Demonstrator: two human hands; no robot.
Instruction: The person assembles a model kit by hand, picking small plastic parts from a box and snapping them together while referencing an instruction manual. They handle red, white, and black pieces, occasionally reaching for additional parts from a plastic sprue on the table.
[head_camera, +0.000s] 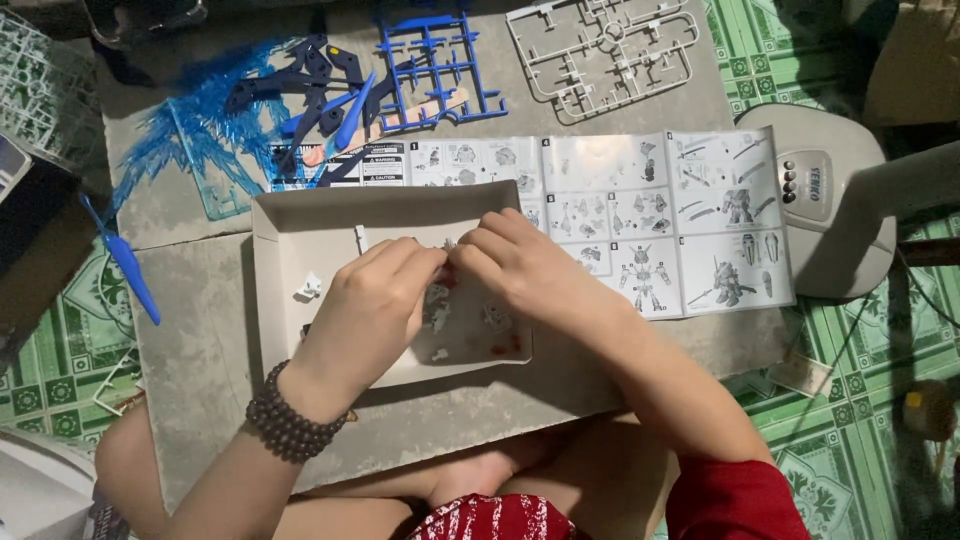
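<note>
Both hands meet over the shallow cardboard tray (275, 215), fingertips together. Left hand (375, 300) and right hand (515, 262) pinch a tiny pale model part (447, 246) between them; the part is mostly hidden by the fingers, so its shape can't be told. Left wrist carries a dark bead bracelet (290, 420).

Under the hands, at the tray's near right corner, lies a clear bag (480, 335) of small grey and red pieces. A loose white piece (308, 288) sits near the tray's left wall.

Tray rests on a grey slab (190, 370). Fold-out instruction sheet (650, 215) lies touching the tray's far right corner and runs to the slab's right edge. Far side of the slab: grey parts frame (600, 45) at the far right, blue parts frame (440, 65) beside it, dark blue loose parts (310, 85) and translucent blue pieces (195, 140) toward the far left. A blue blade-shaped piece (125, 265) hangs off the slab's left edge. Grey lamp base (840, 210) stands just off the right edge.
</note>
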